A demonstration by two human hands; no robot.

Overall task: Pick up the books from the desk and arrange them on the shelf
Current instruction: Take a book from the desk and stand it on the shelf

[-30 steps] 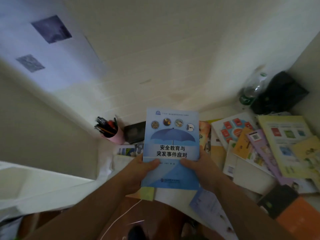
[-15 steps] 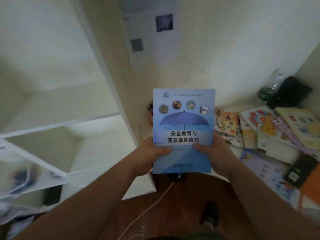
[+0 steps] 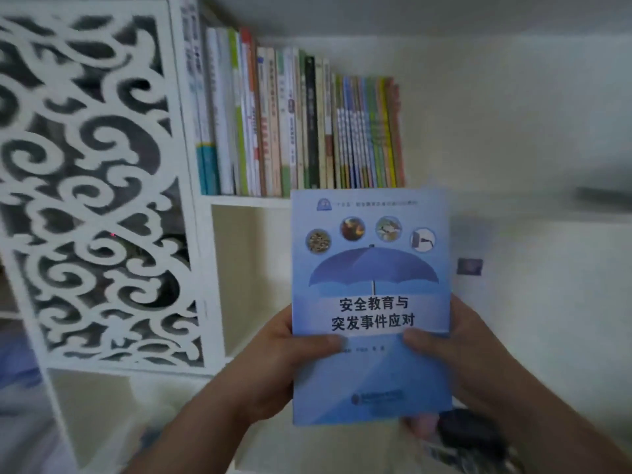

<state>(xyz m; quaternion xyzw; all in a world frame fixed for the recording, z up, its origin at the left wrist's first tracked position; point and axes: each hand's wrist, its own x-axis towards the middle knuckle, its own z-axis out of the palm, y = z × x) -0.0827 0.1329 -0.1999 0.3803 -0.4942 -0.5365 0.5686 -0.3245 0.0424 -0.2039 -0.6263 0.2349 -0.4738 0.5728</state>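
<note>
Book: a blue paperback (image 3: 371,302), its cover showing a blue umbrella, four round photos and Chinese title lettering, is being held upright with the cover facing the camera, in front of the white shelf unit (image 3: 246,201) and below the row of shelved books.

Left hand: the left hand (image 3: 277,364) is gripping the book's lower left edge, thumb lying across the cover and the fingers curled behind it.

Right hand: the right hand (image 3: 458,364) is gripping the lower right edge the same way, thumb on the cover under the title, fingers out of sight behind the book.

Surface and room: a pale wall (image 3: 533,138) is filling the right half of the view, with a small dark rectangle (image 3: 469,266) stuck on it just right of the book. No desk is showing in this view.

Containers: the upper compartment is holding a row of upright books (image 3: 297,124), spines outward, packed from its left wall to about halfway across. The compartment below (image 3: 253,275) is showing only bare cream walls where the book is not covering it. A white scroll-cut panel (image 3: 95,186) is fronting the section to the left.

Blur: a dark object (image 3: 468,432) under the right wrist is too smeared to name.

Change: half a second ago the desk strewn with books was showing to the right; now the view is turned up to the shelf, and the book is being held higher, against it, in the same two-handed grip.
</note>
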